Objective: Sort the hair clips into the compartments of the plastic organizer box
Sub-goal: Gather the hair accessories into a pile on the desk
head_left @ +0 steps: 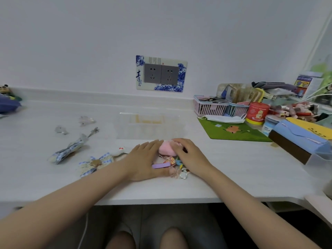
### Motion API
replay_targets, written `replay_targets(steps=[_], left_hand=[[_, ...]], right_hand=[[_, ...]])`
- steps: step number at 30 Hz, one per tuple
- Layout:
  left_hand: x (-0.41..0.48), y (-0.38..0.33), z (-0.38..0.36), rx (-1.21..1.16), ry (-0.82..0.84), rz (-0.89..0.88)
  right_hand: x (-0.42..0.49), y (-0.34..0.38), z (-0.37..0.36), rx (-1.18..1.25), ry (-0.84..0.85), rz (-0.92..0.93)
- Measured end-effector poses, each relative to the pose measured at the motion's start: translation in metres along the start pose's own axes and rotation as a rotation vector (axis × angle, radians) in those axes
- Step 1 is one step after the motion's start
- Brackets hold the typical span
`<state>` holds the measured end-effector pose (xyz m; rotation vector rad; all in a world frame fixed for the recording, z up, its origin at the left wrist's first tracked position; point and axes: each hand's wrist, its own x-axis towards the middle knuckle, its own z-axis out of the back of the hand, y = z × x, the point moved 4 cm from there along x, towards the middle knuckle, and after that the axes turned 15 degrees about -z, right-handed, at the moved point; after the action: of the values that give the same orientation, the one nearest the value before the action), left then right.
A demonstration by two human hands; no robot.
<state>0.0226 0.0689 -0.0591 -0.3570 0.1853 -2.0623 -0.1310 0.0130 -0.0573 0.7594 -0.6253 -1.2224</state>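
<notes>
A plain white wall [89, 42] carries 2 grey sockets [153, 73] in a blue-and-white patterned surround [168, 88] above a pale white wood-grain table [233, 169] with a low back upstand, and grey floor [154, 216] shows beneath its front edge.

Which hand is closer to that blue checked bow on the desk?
Left. The left hand lies just right of the blue checked bow; the right hand sits farther right, past the pink plush clip.

Organizer box [149, 126] blurred, clip pile [170, 161] partly under left hand [143, 159], right hand [190, 156]
</notes>
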Motion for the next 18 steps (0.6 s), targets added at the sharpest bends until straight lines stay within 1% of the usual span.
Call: replay_targets(steps=[2, 4, 6, 9, 11, 14, 16, 18], left_hand=[[-0.003, 0.002, 0.001, -0.024, -0.036, -0.024], [-0.013, 0.004, 0.011, -0.037, -0.043, -0.013], [-0.030, 0.008, 0.033, -0.037, -0.087, 0.004], [-0.067, 0.036, 0.074, -0.021, -0.173, 0.046], [-0.094, 0.069, 0.098, -0.023, -0.230, 0.134], [-0.129, 0.127, 0.125, -0.024, -0.297, 0.312], [-0.148, 0.162, 0.132, -0.030, -0.295, 0.419], [-0.160, 0.191, 0.129, -0.057, -0.251, 0.503]], right_hand=[[0.000, 0.004, -0.008, -0.032, -0.013, 0.013], [-0.001, 0.009, -0.010, -0.045, -0.003, 0.027], [-0.002, 0.019, -0.007, -0.060, -0.006, 0.060], [-0.001, 0.055, -0.004, 0.006, -0.007, 0.152], [0.004, 0.093, -0.015, 0.023, 0.058, 0.235], [0.024, 0.154, -0.052, -0.009, 0.184, 0.340], [0.043, 0.189, -0.088, -0.048, 0.266, 0.379], [0.064, 0.216, -0.129, -0.142, 0.341, 0.409]])
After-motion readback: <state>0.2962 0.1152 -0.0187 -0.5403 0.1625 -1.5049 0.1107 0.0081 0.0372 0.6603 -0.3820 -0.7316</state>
